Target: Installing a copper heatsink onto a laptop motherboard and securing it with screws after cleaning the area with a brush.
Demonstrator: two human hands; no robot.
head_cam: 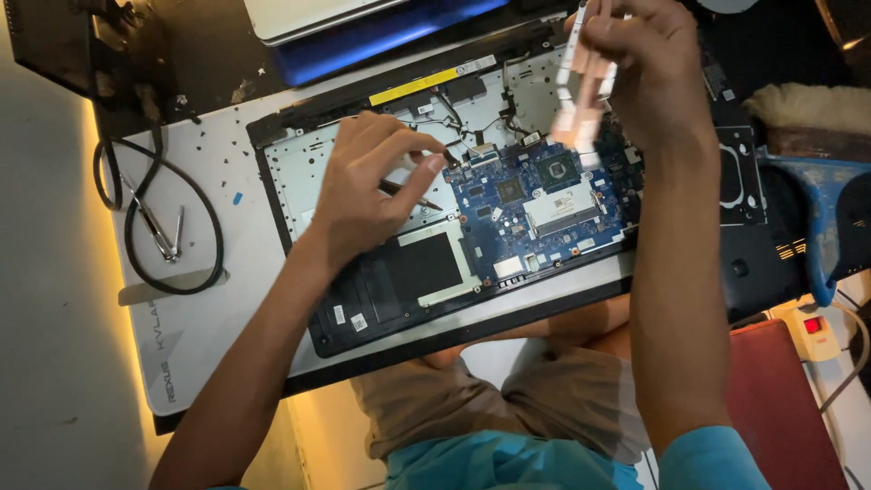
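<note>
Two hands above opened laptop. Left hand pinches thin tool, tip near blue motherboard. Right hand closed on copper heatsink, lifted above board, keeping chips exposed. Cable loop on tabletop.

The opened laptop base is matt black plastic around a pale, dull metal plate. Its blue circuit board looks smooth, with glossy dark chips. The part held up in the right hand has a coppery metal sheen. The mat on the table is smooth, matt grey; the cable is black rubber.
</note>
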